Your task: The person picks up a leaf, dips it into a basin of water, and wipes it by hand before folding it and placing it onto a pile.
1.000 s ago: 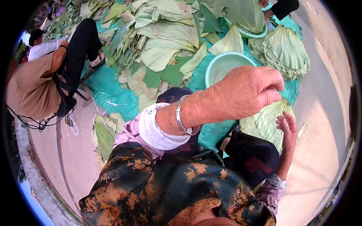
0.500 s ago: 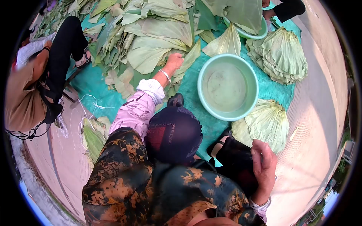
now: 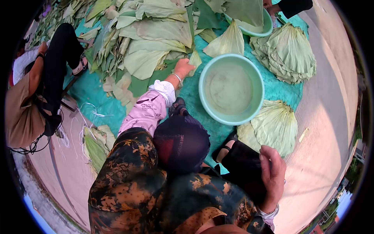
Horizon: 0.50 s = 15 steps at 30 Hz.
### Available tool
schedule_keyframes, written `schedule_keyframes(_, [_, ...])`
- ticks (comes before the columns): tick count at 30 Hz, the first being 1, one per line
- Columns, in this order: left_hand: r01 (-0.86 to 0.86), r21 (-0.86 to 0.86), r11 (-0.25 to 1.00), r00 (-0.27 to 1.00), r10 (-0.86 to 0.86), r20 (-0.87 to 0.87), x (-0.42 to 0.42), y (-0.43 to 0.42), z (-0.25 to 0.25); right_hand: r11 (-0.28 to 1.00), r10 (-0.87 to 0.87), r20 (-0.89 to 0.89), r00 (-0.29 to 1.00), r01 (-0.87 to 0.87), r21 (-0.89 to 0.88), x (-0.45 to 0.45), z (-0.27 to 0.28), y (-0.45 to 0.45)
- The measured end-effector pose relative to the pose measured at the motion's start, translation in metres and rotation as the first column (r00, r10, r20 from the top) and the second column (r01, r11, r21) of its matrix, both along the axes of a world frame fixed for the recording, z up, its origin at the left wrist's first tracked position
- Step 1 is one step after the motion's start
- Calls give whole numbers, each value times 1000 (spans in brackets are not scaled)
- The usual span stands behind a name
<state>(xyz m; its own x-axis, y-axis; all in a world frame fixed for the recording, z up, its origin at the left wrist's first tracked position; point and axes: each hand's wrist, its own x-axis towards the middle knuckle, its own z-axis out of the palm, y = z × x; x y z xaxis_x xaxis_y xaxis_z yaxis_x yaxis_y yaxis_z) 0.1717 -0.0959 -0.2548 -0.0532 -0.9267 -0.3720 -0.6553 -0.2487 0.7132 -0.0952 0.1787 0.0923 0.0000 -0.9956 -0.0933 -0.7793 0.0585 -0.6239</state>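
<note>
My left hand, in a pink printed sleeve with a bracelet at the wrist, is closed at the near edge of a pale green dried leaf. That leaf looks like a folded lotus leaf. Just beyond the hand lies a broad heap of similar leaves. My right hand rests over my right knee, its fingers loosely bent and the thumb a little apart; nothing shows in it. Right of the left hand stands a light green basin that seems to hold some cloudy water.
Fan-shaped leaf stacks lie beside the basin on a teal sheet. Another green basin stands at the back near a co-worker's dark sleeve. A seated person is at left, near white string.
My left hand has moved right relative to the heap and closed on the edge of a leaf. The view has shifted slightly. My right hand stays in place.
</note>
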Motion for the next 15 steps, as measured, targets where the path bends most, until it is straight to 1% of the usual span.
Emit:
schedule_keyframes(2, [-15,97,995,953,44,-301,5,9,22,1000,6,10,1000,-6,-21,-1,0,2])
schedule_keyframes(3, [-16,112,994,913,60,-404,8,14,34,1000,11,26,1000,-10,-27,-2,0,3])
schedule_keyframes(5, [-8,139,990,799,89,-595,12,29,84,999,10,44,999,-9,-32,-3,2,7])
schedule_keyframes(8, [188,136,973,706,-37,-707,25,39,142,1000,0,69,998,2,-28,-4,4,13])
schedule_keyframes(11, [289,81,954,597,-113,-794,25,56,207,998,-7,134,991,15,-57,-7,0,16])
schedule_keyframes(13, [354,40,934,580,-186,-793,19,67,247,994,-15,191,981,36,-103,-12,-7,16])
schedule_keyframes(14, [389,19,921,569,-224,-792,14,73,265,997,-1,245,969,20,-72,-16,-8,14])
schedule_keyframes(15, [421,-5,907,555,-262,-789,9,78,282,998,-25,369,929,45,-45,-20,-11,10])
